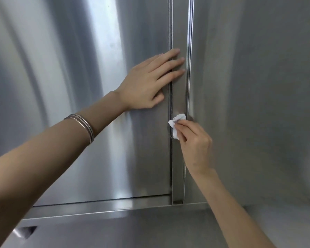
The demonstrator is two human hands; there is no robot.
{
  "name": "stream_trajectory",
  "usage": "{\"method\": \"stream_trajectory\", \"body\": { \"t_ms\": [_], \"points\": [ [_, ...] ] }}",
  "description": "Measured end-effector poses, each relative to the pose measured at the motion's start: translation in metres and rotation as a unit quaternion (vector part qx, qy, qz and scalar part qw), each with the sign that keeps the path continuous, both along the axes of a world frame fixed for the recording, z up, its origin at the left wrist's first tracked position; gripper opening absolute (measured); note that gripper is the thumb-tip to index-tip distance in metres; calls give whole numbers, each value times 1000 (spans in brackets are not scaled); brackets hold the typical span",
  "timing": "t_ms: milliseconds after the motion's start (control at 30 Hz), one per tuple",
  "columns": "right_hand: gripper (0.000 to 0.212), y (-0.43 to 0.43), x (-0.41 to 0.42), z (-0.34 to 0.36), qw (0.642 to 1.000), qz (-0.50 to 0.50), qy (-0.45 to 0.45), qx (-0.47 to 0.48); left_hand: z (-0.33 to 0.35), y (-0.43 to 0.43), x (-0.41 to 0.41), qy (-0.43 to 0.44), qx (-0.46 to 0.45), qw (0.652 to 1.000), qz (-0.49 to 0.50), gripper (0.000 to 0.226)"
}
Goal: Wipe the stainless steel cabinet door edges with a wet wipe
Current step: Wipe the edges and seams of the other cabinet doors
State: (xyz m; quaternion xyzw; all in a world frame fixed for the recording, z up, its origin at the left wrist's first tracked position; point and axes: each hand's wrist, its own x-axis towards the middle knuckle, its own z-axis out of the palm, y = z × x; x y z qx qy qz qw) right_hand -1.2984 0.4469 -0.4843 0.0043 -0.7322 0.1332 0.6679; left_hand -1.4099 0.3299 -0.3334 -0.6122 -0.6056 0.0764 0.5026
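Pinched between the thumb and curled fingers of the right hand (193, 140), a crumpled white wet wipe (176, 125) is pressed against the vertical seam (171, 158) at the edge of the left cabinet door (97, 68), roughly mid-height. Above it the left hand (149, 83) lies flat with straight fingers across the same seam, holding nothing, apparently to steady the door. Since the seam runs straight up and down, and the right hand is nearer the unwiped run below, the next stroke would likely follow that line downward toward the bottom rail (97, 206).
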Motion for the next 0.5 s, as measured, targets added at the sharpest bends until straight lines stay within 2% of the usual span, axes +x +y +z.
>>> {"method": "stream_trajectory", "body": {
  "t_ms": [200, 333, 400, 500],
  "points": [
    [29, 5, 18, -94, 988, -29, -135, 62, -31, 3, -2, 2, 5, 1000, -25, 68],
    [12, 9, 6, -80, 994, -15, -104, 32, -54, 7, -8, -6, 17, 999, -36, 68],
    [14, 11, 2, -78, 997, -3, -78, 8, -65, 10, -10, -15, 32, 998, -46, 67],
    [11, 11, 7, -107, 995, -6, -91, 31, -91, 12, -7, -41, 42, 997, -59, 64]
  ]
}}
